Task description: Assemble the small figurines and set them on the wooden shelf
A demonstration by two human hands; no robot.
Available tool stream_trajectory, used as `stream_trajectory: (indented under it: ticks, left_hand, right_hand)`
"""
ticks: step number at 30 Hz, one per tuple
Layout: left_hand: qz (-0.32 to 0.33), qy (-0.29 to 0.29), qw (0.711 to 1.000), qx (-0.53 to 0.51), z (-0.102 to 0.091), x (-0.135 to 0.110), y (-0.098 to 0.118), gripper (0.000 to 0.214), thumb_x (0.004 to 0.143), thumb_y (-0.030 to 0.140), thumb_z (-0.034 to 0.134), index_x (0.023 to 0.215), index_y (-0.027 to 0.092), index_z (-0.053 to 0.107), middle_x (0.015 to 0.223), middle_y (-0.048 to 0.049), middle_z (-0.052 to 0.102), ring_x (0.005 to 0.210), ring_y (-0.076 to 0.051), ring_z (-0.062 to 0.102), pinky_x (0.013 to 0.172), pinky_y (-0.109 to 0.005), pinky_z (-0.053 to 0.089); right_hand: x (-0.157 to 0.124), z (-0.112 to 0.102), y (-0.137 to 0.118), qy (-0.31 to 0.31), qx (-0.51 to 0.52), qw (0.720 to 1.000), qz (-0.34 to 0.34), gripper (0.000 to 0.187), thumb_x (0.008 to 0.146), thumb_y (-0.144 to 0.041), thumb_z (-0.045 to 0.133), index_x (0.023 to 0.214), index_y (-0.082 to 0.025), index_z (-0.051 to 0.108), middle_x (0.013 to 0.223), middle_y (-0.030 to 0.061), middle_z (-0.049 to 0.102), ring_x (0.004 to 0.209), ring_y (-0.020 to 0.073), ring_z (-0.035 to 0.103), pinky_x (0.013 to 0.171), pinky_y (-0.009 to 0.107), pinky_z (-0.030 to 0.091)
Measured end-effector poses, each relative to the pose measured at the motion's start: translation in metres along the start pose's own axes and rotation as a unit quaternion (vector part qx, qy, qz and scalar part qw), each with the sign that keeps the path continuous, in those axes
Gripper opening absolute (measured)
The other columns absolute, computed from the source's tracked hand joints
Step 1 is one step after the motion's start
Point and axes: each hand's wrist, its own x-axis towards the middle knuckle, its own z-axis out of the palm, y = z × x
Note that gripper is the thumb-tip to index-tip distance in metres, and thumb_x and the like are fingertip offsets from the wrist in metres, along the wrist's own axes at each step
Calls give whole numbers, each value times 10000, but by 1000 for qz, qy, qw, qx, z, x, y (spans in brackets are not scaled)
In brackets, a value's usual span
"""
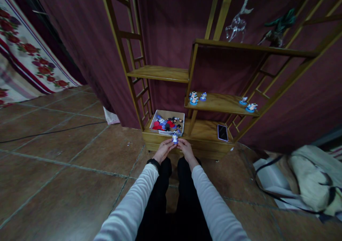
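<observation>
Between my two hands is a small white-and-purple toy figurine (175, 138), held upright just in front of the bottom shelf. My left hand (165, 149) pinches it from the left, and my right hand (186, 148) grips it from the right. Just beyond my fingers, a shallow cardboard box (184, 121) sits on the bottom shelf with a jumble of purple, red and black toy pieces. On the middle shelf (221, 102), several similar figurines with blue or purple bases stand in two groups, a left group (194, 100) and a right group (251, 107).
A phone (222, 132) lies on the bottom shelf's right side. Up on the top shelf (256, 47) are a clear deer ornament (237, 25) and a dark green figure (278, 29). Bags (307, 177) rest on the floor at right; a black cable (53, 131) crosses the tiles at left.
</observation>
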Motion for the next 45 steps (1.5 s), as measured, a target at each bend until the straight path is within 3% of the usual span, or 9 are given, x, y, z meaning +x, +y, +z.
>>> stream_trajectory:
  ticks: [15,21,31,38,45]
  left_hand:
    - [20,9,999,39,-4,1,-2,457,561,86,781,998,115,648,818,-74,700,701,-127,651,788,-274,490]
    - [17,15,999,27,-5,2,-2,389,585,109,768,959,119,661,881,-88,700,761,-146,652,771,-270,494]
    - [7,36,999,18,2,-3,-1,259,634,92,737,888,86,684,817,-105,700,725,-147,656,768,-273,506]
    - [-6,29,1000,-3,5,-10,-1,225,661,69,710,883,88,681,834,-106,702,732,-137,658,750,-247,528]
    - [-2,28,999,-26,10,-25,-5,163,707,71,665,868,94,677,825,-94,702,720,-118,654,742,-223,530]
  right_hand:
    - [-2,5,-3,-28,-7,1000,3,328,622,-385,682,895,-208,641,908,35,681,816,183,629,704,309,506]
    - [-2,4,-2,-40,-11,999,-11,327,609,-355,690,896,-210,634,909,34,680,834,181,620,694,292,497]
    - [-9,2,-12,-18,-10,1000,10,360,581,-385,698,875,-179,674,890,51,691,764,171,627,679,290,496]
    - [-17,-5,-17,-43,3,999,4,422,585,-392,708,943,-174,666,935,64,694,795,181,635,709,310,500]
    - [-25,-9,-20,-78,-19,996,-29,376,587,-389,705,894,-184,633,856,42,682,748,152,614,639,253,480]
